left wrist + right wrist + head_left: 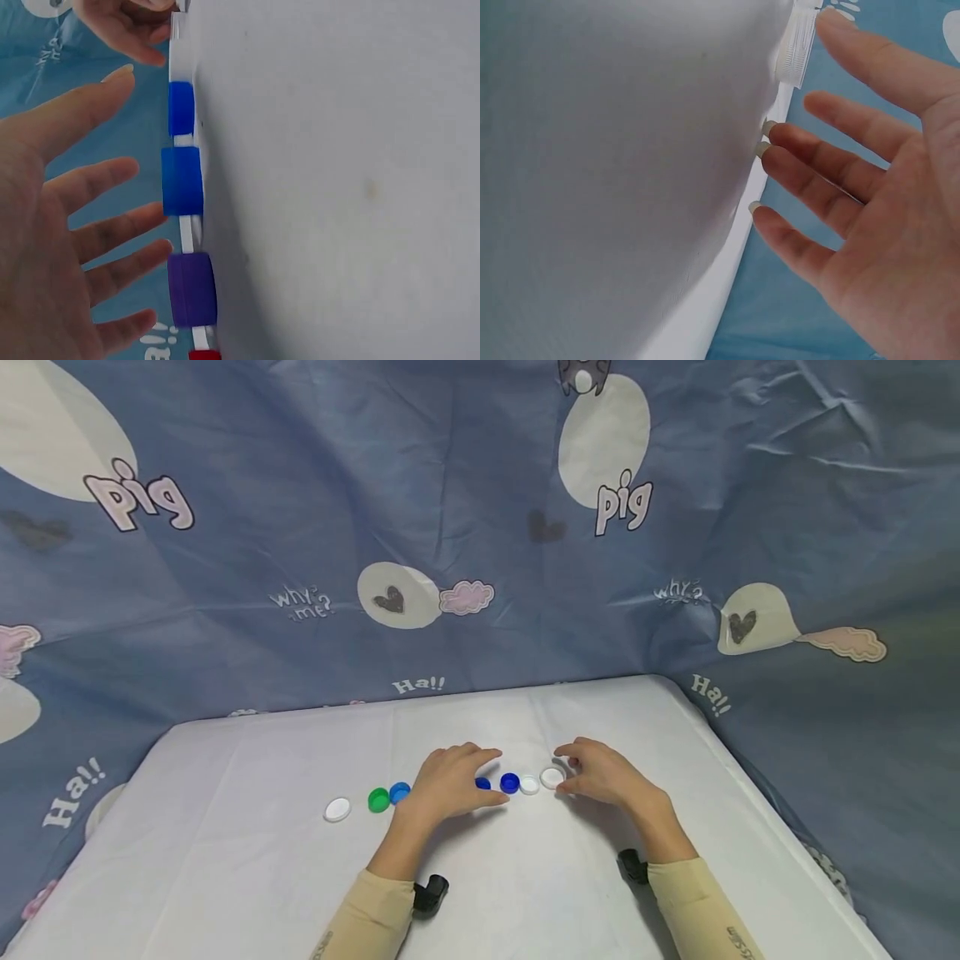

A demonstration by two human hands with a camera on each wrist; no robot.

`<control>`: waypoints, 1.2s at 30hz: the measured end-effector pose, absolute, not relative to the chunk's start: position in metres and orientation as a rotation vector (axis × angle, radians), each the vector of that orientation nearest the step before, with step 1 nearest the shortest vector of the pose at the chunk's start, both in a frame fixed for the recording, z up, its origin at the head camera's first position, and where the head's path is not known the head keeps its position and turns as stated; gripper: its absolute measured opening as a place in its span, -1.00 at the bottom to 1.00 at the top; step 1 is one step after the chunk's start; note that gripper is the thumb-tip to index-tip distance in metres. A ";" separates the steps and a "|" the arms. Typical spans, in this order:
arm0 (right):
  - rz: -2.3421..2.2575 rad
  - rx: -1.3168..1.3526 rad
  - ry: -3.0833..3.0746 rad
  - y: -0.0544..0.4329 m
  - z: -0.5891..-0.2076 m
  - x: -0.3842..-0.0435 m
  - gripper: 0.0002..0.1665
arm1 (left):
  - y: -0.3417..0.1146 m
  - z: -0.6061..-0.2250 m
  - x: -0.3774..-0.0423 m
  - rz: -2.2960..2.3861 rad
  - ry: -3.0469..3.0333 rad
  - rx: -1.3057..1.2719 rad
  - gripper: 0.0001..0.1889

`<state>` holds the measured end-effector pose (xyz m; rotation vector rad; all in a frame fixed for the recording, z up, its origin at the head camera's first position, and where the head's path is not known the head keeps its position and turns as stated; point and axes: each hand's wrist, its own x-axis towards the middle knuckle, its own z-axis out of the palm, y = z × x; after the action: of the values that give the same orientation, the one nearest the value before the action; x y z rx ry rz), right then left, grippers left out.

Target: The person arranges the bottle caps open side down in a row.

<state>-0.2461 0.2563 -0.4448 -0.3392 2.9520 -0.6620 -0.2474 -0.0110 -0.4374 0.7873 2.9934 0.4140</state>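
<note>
Bottle caps stand in a loose row across the white table. My left hand (448, 781) hovers over the row with thumb and fingers spread, a dark blue cap (483, 784) partly showing between them. Another dark blue cap (510, 783) and a small white cap (529, 785) lie between the hands. At the right end, the thumb and index finger of my right hand (602, 774) are spread beside a white cap (552, 777); it is unclear whether the thumb touches it. The left wrist view also has a purple cap (192, 290) and a red cap (204, 355), hidden behind my left hand from above.
Left of my hands lie a light blue cap (400, 792), a green cap (378, 800) and a white cap (337, 810). The white table (247, 860) backs onto a blue printed cloth (510, 643). Dark wrist devices (430, 895) sit at both sleeves.
</note>
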 end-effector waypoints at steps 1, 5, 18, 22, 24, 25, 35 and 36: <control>-0.657 -0.335 2.952 0.256 -0.445 -0.246 -0.29 | -0.009 -0.438 -0.248 0.420 2.993 0.796 -0.25; -0.645 -0.328 2.950 0.256 -0.445 -0.246 -0.32 | -0.001 -0.439 -0.248 0.420 2.989 0.833 -0.29; -0.654 -0.359 2.948 0.255 -0.449 -0.247 -0.44 | 0.020 -0.444 -0.250 0.381 2.964 0.848 -0.35; -0.641 -0.372 2.963 0.254 -0.449 -0.248 -0.48 | 0.025 -0.444 -0.250 0.386 2.970 0.840 -0.37; -0.637 -0.363 2.964 0.254 -0.449 -0.248 -0.49 | 0.028 -0.444 -0.250 0.390 2.979 0.838 -0.37; -0.633 -0.358 2.964 0.254 -0.448 -0.248 -0.49 | 0.029 -0.444 -0.250 0.390 2.985 0.841 -0.37; -0.622 -0.359 2.968 0.252 -0.446 -0.249 -0.49 | 0.040 -0.444 -0.252 0.383 3.026 0.874 -0.42; -0.626 -0.368 2.969 0.252 -0.447 -0.249 -0.49 | 0.040 -0.444 -0.252 0.383 3.030 0.876 -0.42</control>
<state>-0.2487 0.2523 -0.4466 -0.3681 2.9692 -0.6257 -0.2521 0.0404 -0.4441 0.8763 3.0300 0.3833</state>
